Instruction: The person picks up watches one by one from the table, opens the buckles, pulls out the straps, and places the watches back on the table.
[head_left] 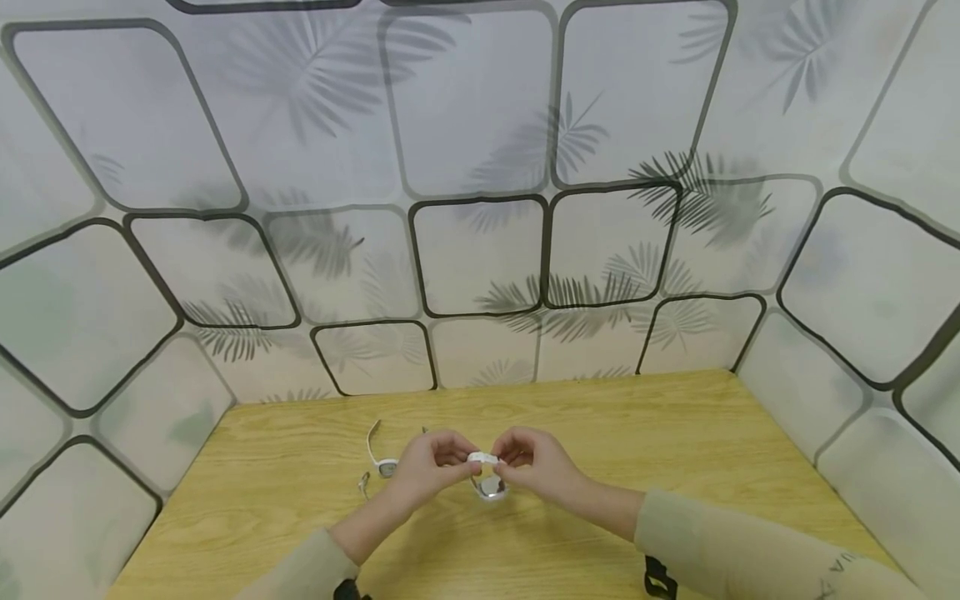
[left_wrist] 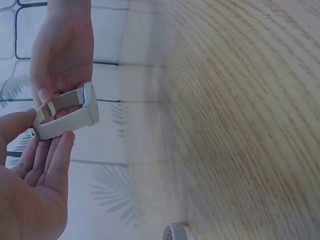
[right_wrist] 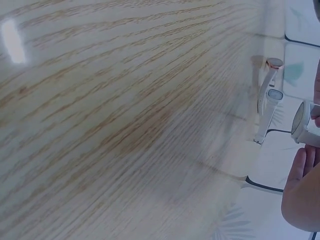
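Note:
A white wristwatch (head_left: 491,490) is held up between both hands over the table, its strap joined in a loop with the case hanging lowest in the head view. My left hand (head_left: 429,467) pinches the left side of the strap between thumb and fingers. From the right, the thumb and fingers of my right hand (head_left: 542,463) pinch the same strap. In the left wrist view the looped watch (left_wrist: 75,120) shows its buckle end between the left hand's (left_wrist: 35,195) thumb and fingers. The right wrist view catches the watch's round case (right_wrist: 300,122) by the right hand (right_wrist: 305,195).
On the wooden table (head_left: 637,442), left of the hands, lies a second white watch (head_left: 387,468), partly hidden by the left hand. Another watch (right_wrist: 274,63) with a reddish rim lies beside it. A patterned cloth (head_left: 480,258) encloses the table's back and sides.

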